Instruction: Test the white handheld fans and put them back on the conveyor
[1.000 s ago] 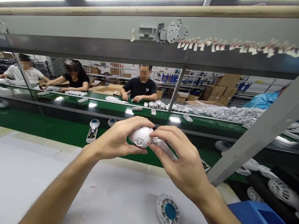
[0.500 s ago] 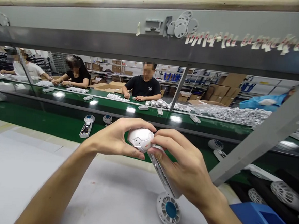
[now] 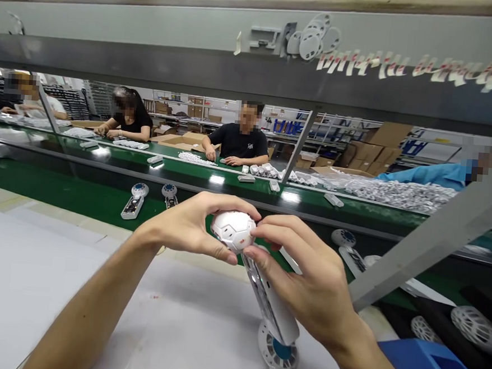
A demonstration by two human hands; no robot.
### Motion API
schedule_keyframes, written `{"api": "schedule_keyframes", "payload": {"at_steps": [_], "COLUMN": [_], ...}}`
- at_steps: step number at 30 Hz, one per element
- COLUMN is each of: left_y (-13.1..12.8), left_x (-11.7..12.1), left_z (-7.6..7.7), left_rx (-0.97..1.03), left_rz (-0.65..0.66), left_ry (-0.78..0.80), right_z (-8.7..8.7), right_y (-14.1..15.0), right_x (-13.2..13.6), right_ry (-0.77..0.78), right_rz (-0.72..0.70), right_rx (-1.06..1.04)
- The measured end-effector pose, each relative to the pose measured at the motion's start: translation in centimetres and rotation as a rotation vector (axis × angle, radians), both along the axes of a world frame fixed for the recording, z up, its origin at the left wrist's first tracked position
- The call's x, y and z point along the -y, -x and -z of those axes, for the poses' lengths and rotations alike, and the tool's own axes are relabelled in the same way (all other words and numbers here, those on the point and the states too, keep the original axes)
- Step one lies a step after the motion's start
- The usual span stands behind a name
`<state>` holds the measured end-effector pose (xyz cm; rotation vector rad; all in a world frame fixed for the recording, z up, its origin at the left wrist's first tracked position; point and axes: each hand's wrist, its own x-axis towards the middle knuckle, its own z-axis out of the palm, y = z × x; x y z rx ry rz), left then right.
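A white handheld fan with a round, football-patterned head is held up over the table. My left hand curves around the head from the left, thumb below and fingers above. On the other side, my right hand has its fingertips against the head's right edge and its thumb by the neck. The shiny-edged handle slants down to the right beneath my right palm. Partly covered by the handle's end, another fan with a blue round centre lies on the white table surface.
Beyond the table runs a green conveyor carrying open fan bodies. A slanted metal post and a blue bin stand at right. Fan grilles lie behind the bin. Several co-workers sit across the line, one in black.
The fan's handle has turned and dropped a little, showing more of its white side and covering more of the fan beneath. My right fingers have shifted slightly on the head. The view has moved slightly.
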<state>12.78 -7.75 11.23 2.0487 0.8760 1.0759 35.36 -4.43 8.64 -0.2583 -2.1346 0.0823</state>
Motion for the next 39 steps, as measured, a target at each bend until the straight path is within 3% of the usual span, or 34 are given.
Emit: {"api": "schedule_keyframes", "payload": {"at_steps": [2, 8, 11, 18, 25, 39], "left_y": [0.0, 0.0, 0.1, 0.2, -0.1, -0.4], "left_x": [0.0, 0.0, 0.0, 0.1, -0.1, -0.1], "left_z": [0.0, -0.1, -0.1, -0.3, -0.3, -0.1], "left_rx": [-0.018, -0.090, -0.098, -0.250, -0.333, -0.366], "left_rz": [-0.007, -0.034, -0.032, -0.089, -0.113, -0.111], "left_ry": [-0.013, -0.088, -0.114, -0.194, -0.211, -0.209], "right_z": [0.1, 0.0, -0.2, 0.1, 0.1, 0.1], "right_y": [0.1, 0.5, 0.4, 0.1, 0.1, 0.1], "right_x": [0.1, 0.4, 0.3, -0.1, -0.4, -1.0], "right_ry": [0.008, 0.235, 0.244, -0.065, -0.247, -0.308], "right_rz": [-0.002, -0.014, -0.015, 0.082, 0.147, 0.194], "right_rx": [-0.013, -0.037, -0.066, -0.005, 0.065, 0.102]}}
